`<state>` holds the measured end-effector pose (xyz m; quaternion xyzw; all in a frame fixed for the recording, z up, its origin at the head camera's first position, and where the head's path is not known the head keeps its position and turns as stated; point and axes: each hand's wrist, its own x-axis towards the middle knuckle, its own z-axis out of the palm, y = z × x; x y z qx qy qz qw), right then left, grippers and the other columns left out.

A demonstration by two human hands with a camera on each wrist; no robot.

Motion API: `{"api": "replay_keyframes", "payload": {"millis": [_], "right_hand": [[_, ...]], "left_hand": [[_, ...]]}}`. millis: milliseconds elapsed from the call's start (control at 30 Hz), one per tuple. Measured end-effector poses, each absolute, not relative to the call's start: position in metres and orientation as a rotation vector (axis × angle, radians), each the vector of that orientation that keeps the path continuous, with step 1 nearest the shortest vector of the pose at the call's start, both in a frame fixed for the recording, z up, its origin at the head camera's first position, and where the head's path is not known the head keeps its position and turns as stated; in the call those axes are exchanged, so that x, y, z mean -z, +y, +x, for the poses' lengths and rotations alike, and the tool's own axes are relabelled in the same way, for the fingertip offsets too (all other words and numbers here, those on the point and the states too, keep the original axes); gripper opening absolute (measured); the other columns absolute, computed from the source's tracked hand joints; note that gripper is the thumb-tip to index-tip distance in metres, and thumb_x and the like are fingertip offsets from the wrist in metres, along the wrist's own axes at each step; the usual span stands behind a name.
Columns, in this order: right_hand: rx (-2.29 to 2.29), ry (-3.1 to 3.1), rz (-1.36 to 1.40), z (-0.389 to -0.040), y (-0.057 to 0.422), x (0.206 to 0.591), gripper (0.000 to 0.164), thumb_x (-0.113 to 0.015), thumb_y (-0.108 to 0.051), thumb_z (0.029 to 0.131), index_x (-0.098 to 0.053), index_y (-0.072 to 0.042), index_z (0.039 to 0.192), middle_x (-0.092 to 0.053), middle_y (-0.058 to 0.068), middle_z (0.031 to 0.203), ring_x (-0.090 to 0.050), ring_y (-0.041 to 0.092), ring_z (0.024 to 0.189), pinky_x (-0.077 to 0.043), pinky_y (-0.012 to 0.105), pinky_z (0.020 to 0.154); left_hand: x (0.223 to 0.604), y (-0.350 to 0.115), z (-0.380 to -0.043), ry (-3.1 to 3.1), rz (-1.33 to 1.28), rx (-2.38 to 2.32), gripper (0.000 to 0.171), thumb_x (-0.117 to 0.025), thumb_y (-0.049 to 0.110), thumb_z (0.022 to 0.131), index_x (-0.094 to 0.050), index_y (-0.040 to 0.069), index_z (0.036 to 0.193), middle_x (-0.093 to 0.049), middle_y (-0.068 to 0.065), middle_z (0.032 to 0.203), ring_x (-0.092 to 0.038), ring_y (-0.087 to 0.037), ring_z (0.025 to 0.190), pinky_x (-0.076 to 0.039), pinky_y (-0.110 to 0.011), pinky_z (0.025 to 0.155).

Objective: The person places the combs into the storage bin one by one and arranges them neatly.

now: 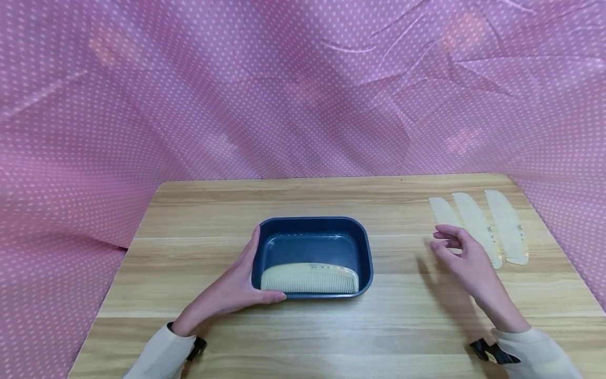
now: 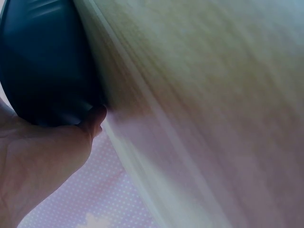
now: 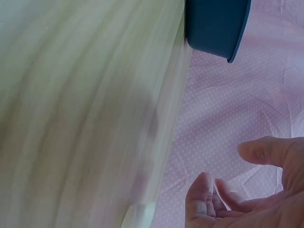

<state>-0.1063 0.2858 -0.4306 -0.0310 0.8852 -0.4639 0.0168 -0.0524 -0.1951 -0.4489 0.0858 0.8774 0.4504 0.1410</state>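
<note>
A dark blue rectangular tray (image 1: pixel 307 247) sits near the middle of the wooden table. Inside it a cream comb (image 1: pixel 307 278) lies along the near wall, teeth toward the person. My left hand (image 1: pixel 239 284) grips the tray's near left corner, thumb on the front rim and fingers along the left side. Over on the right, my right hand (image 1: pixel 466 258) is held above the table with loosely bent fingers and nothing in them. It partly covers the leftmost of three more cream combs; that comb (image 1: pixel 442 209), the middle comb (image 1: pixel 475 223) and the rightmost comb (image 1: pixel 506 226) lie side by side.
The light wooden table (image 1: pixel 199 210) has rounded far corners. Pink polka-dot cloth (image 1: pixel 284 105) hangs behind it and at both sides. Black straps with buckles (image 1: pixel 494 351) circle the wrists over pale sleeves.
</note>
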Motion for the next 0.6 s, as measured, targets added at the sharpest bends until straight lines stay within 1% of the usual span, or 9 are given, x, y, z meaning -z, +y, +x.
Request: {"api": "replay_keyframes", "payload": {"millis": [67, 133, 233, 333, 400, 467, 533, 567, 600], "right_hand": [[1.43, 2.754, -0.065, -0.107, 0.289, 0.431, 0.054, -0.068, -0.019, 0.11, -0.051, 0.009, 0.153, -0.063, 0.029, 0.138, -0.055, -0.012, 0.1, -0.051, 0.011, 0.08], [1.412, 2.756, -0.034, -0.107, 0.293, 0.431, 0.057, -0.068, -0.021, 0.11, -0.049, 0.01, 0.153, -0.062, 0.031, 0.137, -0.057, -0.008, 0.099, -0.052, 0.012, 0.077], [1.367, 2.754, -0.004, -0.108, 0.299, 0.433, 0.063, -0.067, -0.023, 0.111, -0.042, 0.014, 0.156, -0.06, 0.035, 0.139, -0.064, 0.014, 0.109, -0.049, 0.011, 0.077], [1.313, 2.742, 0.003, -0.109, 0.305, 0.435, 0.072, -0.065, -0.024, 0.112, -0.032, 0.019, 0.158, -0.054, 0.039, 0.144, -0.059, 0.044, 0.123, -0.045, 0.012, 0.082], [1.281, 2.732, -0.003, -0.11, 0.309, 0.436, 0.076, -0.065, -0.023, 0.112, -0.025, 0.022, 0.159, -0.05, 0.043, 0.145, -0.054, 0.056, 0.128, -0.049, 0.024, 0.092], [1.244, 2.726, -0.01, -0.112, 0.313, 0.438, 0.078, -0.064, -0.022, 0.112, -0.022, 0.024, 0.159, -0.047, 0.045, 0.146, -0.051, 0.06, 0.13, -0.052, 0.043, 0.101], [1.199, 2.733, -0.033, -0.114, 0.318, 0.439, 0.078, -0.064, -0.021, 0.112, -0.021, 0.027, 0.157, -0.045, 0.047, 0.146, -0.05, 0.063, 0.13, -0.05, 0.063, 0.104], [1.176, 2.734, -0.044, -0.115, 0.321, 0.44, 0.078, -0.064, -0.02, 0.112, -0.022, 0.028, 0.156, -0.044, 0.049, 0.146, -0.05, 0.065, 0.13, -0.047, 0.07, 0.104], [1.152, 2.741, -0.054, -0.116, 0.323, 0.441, 0.077, -0.064, -0.02, 0.112, -0.023, 0.029, 0.155, -0.043, 0.051, 0.146, -0.05, 0.066, 0.13, -0.046, 0.072, 0.104]], "left_hand": [[0.449, -0.195, -0.052, 2.531, 0.245, -1.302, 0.151, -0.098, 0.057, 0.078, 0.019, 0.039, 0.172, 0.007, -0.005, 0.182, -0.008, -0.039, 0.164, -0.023, -0.071, 0.122], [0.449, -0.195, -0.052, 2.529, 0.24, -1.3, 0.151, -0.098, 0.057, 0.077, 0.019, 0.04, 0.172, 0.008, -0.004, 0.182, -0.009, -0.037, 0.164, -0.023, -0.071, 0.123], [0.449, -0.196, -0.052, 2.529, 0.238, -1.296, 0.151, -0.098, 0.057, 0.077, 0.019, 0.042, 0.171, 0.008, -0.002, 0.182, -0.009, -0.036, 0.165, -0.023, -0.071, 0.123], [0.449, -0.196, -0.051, 2.529, 0.238, -1.295, 0.151, -0.098, 0.057, 0.077, 0.02, 0.042, 0.171, 0.008, -0.002, 0.182, -0.009, -0.036, 0.165, -0.023, -0.071, 0.123], [0.448, -0.196, -0.051, 2.525, 0.237, -1.304, 0.151, -0.098, 0.055, 0.078, 0.019, 0.042, 0.171, 0.008, -0.002, 0.182, -0.008, -0.036, 0.165, -0.022, -0.071, 0.123], [0.448, -0.196, -0.051, 2.522, 0.238, -1.31, 0.151, -0.098, 0.055, 0.078, 0.019, 0.042, 0.171, 0.007, -0.002, 0.182, -0.008, -0.035, 0.165, -0.022, -0.071, 0.123], [0.449, -0.196, -0.051, 2.524, 0.239, -1.31, 0.15, -0.098, 0.056, 0.078, 0.019, 0.042, 0.171, 0.007, -0.001, 0.182, -0.008, -0.034, 0.165, -0.022, -0.07, 0.124], [0.449, -0.195, -0.051, 2.528, 0.242, -1.306, 0.15, -0.098, 0.057, 0.078, 0.019, 0.042, 0.171, 0.007, -0.001, 0.182, -0.008, -0.034, 0.165, -0.022, -0.07, 0.124], [0.45, -0.195, -0.05, 2.531, 0.245, -1.304, 0.151, -0.098, 0.057, 0.077, 0.019, 0.042, 0.171, 0.007, -0.001, 0.182, -0.008, -0.034, 0.165, -0.022, -0.07, 0.124]]}}
